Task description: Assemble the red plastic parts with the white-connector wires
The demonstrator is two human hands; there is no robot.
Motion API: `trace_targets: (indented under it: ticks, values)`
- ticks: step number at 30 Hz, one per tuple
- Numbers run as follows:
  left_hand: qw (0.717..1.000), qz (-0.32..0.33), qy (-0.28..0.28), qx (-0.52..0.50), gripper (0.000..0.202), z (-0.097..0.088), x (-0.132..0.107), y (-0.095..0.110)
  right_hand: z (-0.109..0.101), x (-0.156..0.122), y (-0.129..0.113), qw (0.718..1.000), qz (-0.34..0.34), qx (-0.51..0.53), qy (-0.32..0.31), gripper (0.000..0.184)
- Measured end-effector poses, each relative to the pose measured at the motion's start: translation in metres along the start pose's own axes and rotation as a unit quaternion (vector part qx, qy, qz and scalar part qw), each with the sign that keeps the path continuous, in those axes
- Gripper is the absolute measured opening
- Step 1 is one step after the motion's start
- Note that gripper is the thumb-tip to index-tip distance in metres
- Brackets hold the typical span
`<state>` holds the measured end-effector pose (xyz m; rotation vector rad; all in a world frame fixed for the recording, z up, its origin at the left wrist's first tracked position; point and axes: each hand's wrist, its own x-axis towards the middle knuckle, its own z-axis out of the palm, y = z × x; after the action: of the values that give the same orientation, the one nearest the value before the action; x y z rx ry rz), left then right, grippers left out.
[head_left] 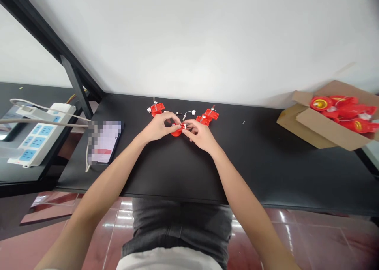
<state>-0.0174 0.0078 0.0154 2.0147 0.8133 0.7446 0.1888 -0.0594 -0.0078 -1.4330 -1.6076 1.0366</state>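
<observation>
Between both hands, low over the black table, is a small red plastic part [177, 133] with a white piece at its right side. My left hand [162, 126] grips it from the left, thumb and fingers closed on it. From the right, my right hand [201, 134] pinches the white piece [184, 126] against the red part. Behind my left hand sits another red part [157, 108] with a white fitting. Further red parts [211, 114] lie behind my right hand. A white plug on a thin wire [193, 112] rests between them.
A phone [104, 141] with a cable lies at the left. Beyond it a white power strip [40, 135] is on another surface. An open cardboard box [310, 124] of red plastic items [349, 112] stands at the right. One tiny piece [243, 122] lies on the black table [251, 159].
</observation>
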Motion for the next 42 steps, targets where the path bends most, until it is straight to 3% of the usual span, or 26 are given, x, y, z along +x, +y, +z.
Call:
trace_targets:
  ticks: [4, 9, 22, 32, 42]
  values:
    - [1.000, 0.006, 0.028, -0.001, 0.029, 0.003, -0.001, -0.001, 0.000, 0.002, -0.001, 1.000, 0.016, 0.021, 0.011, 0.029]
    - [0.996, 0.057, 0.042, 0.045, 0.027, 0.003, -0.001, -0.008, 0.002, 0.003, 0.001, 0.999, 0.014, 0.007, 0.040, 0.026]
    - [0.956, 0.165, -0.012, 0.241, 0.030, 0.005, -0.001, -0.009, 0.006, 0.006, -0.002, 0.998, 0.028, 0.018, 0.060, 0.025]
    - [0.944, 0.165, -0.016, 0.286, 0.027, 0.002, -0.004, -0.005, 0.009, 0.005, -0.001, 0.998, 0.026, 0.006, 0.059, 0.026]
    - [0.951, 0.155, -0.045, 0.265, 0.027, -0.001, -0.003, 0.001, 0.010, 0.005, -0.003, 0.998, 0.023, 0.022, 0.053, 0.028]
